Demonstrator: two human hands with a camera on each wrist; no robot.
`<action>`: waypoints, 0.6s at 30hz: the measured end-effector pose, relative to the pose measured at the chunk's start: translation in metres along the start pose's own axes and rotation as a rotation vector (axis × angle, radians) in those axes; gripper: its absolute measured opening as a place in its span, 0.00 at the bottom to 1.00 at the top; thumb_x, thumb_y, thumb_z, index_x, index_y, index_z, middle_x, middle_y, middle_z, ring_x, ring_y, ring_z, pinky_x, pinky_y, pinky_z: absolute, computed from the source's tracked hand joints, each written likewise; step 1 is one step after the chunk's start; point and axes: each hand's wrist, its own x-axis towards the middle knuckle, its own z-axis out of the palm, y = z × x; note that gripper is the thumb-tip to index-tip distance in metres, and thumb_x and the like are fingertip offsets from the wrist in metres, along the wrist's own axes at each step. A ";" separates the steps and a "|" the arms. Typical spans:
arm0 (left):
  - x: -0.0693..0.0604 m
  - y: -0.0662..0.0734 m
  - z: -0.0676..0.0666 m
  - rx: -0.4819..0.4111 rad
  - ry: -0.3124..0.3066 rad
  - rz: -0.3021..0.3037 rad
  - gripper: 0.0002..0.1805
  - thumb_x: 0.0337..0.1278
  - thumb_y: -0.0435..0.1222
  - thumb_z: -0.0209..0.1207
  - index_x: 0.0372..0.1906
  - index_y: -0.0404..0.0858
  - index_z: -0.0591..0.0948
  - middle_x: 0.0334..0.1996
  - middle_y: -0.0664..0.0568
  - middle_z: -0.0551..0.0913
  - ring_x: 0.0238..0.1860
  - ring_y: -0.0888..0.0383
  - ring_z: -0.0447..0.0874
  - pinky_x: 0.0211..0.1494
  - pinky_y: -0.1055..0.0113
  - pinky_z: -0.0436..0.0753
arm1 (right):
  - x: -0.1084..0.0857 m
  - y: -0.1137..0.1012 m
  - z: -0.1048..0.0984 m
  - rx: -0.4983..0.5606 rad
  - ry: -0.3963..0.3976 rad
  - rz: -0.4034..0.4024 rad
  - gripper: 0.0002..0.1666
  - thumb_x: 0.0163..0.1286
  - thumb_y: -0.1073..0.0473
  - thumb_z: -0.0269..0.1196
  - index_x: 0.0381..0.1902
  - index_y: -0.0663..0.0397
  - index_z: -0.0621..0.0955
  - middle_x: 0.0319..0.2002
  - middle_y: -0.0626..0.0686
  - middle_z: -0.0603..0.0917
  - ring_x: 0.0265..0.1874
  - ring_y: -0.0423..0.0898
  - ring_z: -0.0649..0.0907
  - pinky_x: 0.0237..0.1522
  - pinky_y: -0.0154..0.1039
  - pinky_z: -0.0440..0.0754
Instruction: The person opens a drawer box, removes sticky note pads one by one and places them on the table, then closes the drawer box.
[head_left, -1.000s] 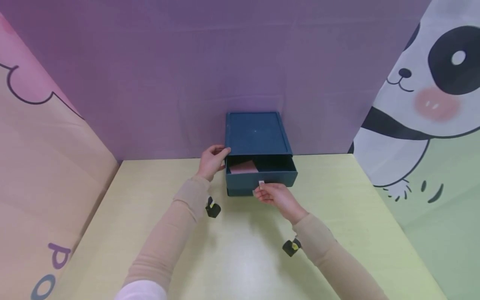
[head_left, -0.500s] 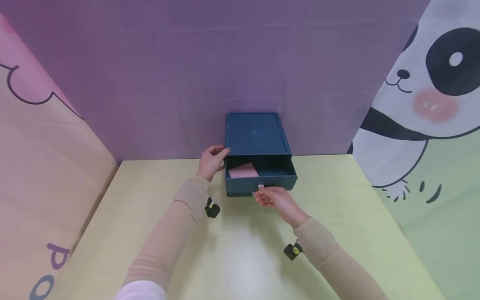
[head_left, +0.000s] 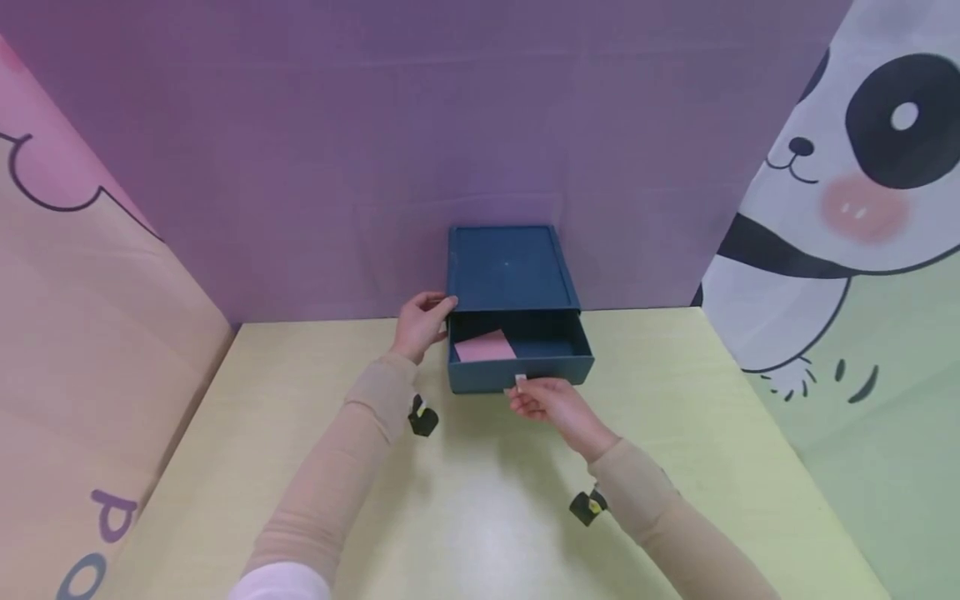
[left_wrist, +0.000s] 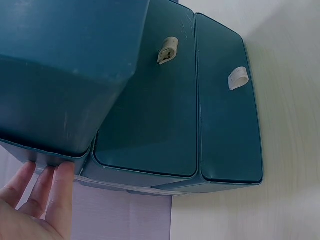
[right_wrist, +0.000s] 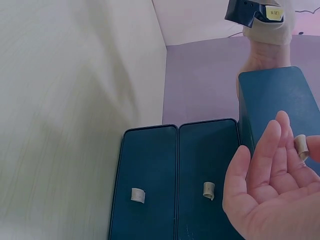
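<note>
Plainly out: the dark blue plastic-looking top drawer [head_left: 480, 379]

At the left, the left hand [head_left: 420, 327] touches the side of the dark blue box-shaped cabinet [head_left: 512, 262], thumb at its front top corner; the left wrist view shows straight fingers, tips against the wall — not wrapped round it. Just right of that hand, in the left part of the drawer, lies a flat pink paper-like piece [head_left: 486, 346]. Below, two closed blue drawers [left_wrist: 145, 115] face the same way.

Farther right, the right hand [head_left: 557, 406] pinches the small pale looped tab [head_left: 521, 381] near the middle of the drawer's front. That front runs left to right and the drawer juts from the cabinet toward the person — so, as I judge it, its sliding line runs straight to and from them. Of the two hands, the right is nearer the tab; the left stays at the cabinet's side, near the pink piece.
</note>
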 end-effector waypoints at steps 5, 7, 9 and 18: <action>0.002 -0.001 -0.001 0.001 0.004 0.010 0.24 0.60 0.44 0.59 0.58 0.36 0.75 0.54 0.42 0.76 0.58 0.49 0.74 0.54 0.52 0.81 | -0.001 0.001 0.000 -0.003 0.001 -0.011 0.20 0.73 0.55 0.51 0.44 0.70 0.80 0.32 0.48 0.84 0.32 0.40 0.82 0.51 0.42 0.81; 0.001 -0.001 -0.001 0.001 0.001 0.009 0.24 0.60 0.44 0.59 0.58 0.36 0.75 0.54 0.42 0.76 0.57 0.49 0.74 0.54 0.52 0.81 | -0.002 0.001 -0.001 -0.010 -0.005 -0.012 0.21 0.74 0.55 0.51 0.44 0.71 0.80 0.31 0.47 0.84 0.32 0.40 0.82 0.50 0.41 0.81; 0.001 -0.002 -0.002 0.000 -0.002 0.008 0.24 0.60 0.44 0.59 0.58 0.36 0.75 0.54 0.42 0.76 0.57 0.49 0.74 0.53 0.52 0.81 | -0.003 0.001 0.000 -0.009 -0.008 -0.009 0.20 0.74 0.56 0.51 0.44 0.71 0.80 0.31 0.47 0.84 0.32 0.40 0.82 0.51 0.41 0.81; 0.002 -0.001 0.000 -0.002 0.003 -0.001 0.24 0.60 0.44 0.59 0.58 0.36 0.75 0.54 0.42 0.76 0.57 0.49 0.75 0.53 0.52 0.81 | -0.008 0.004 -0.002 -0.013 -0.022 -0.026 0.21 0.74 0.56 0.51 0.44 0.73 0.78 0.31 0.47 0.84 0.32 0.39 0.82 0.48 0.37 0.82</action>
